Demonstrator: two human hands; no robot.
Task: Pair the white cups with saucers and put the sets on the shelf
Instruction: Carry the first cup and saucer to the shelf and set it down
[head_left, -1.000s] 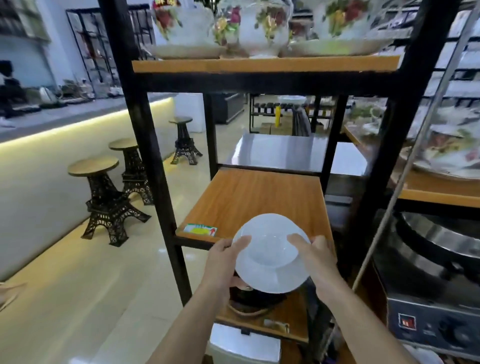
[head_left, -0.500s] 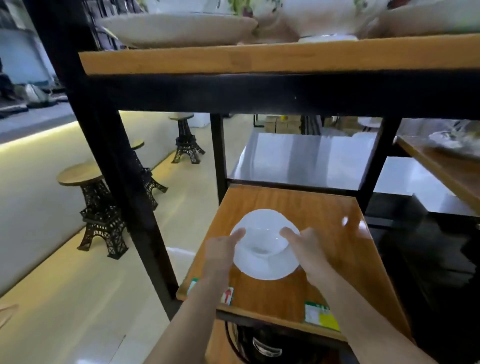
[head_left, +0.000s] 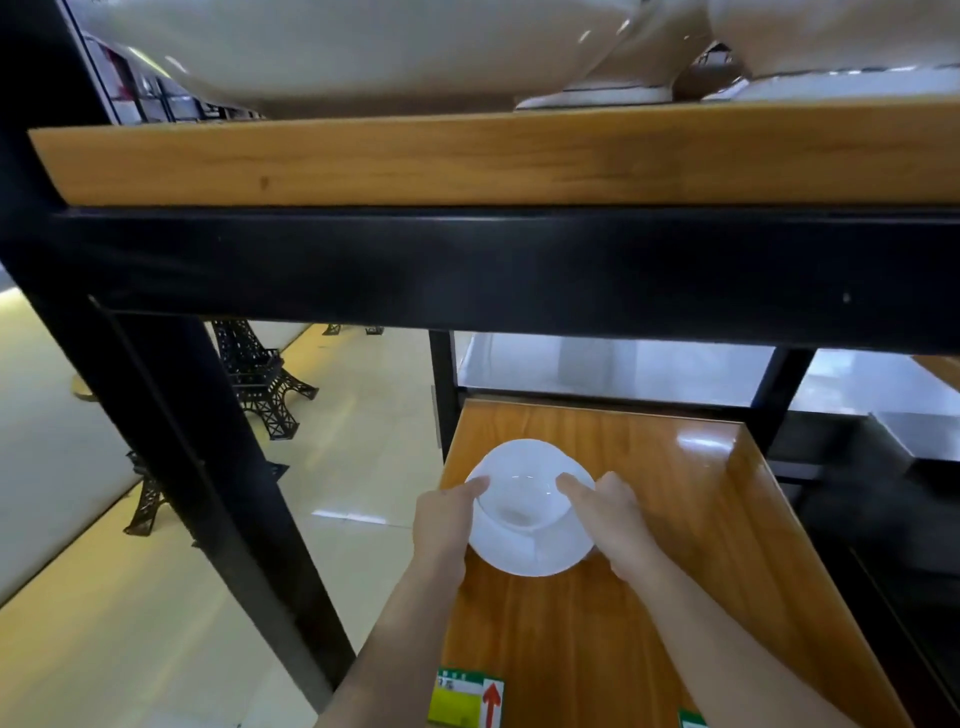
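A big black rack (head_left: 171, 467) holds wood shelves. The top shelf (head_left: 467, 156) is just above the camera and has large white dishes (head_left: 337, 47) on it. Below it is the lower shelf (head_left: 649, 519), shiny and brown, with stickers (head_left: 467, 699) at its front edge.

The saucer (head_left: 530, 551) sits on or just above the lower shelf, near its left side; I cannot tell if it touches yet. The cup (head_left: 519, 501) stands upright in the middle of the saucer.

The left hand (head_left: 444, 525) and right hand (head_left: 610, 519) grip the set from both sides. The fingers are clamped on the saucer rim, thumbs up by the cup. Two hands likely keep the cup from sliding or tipping.
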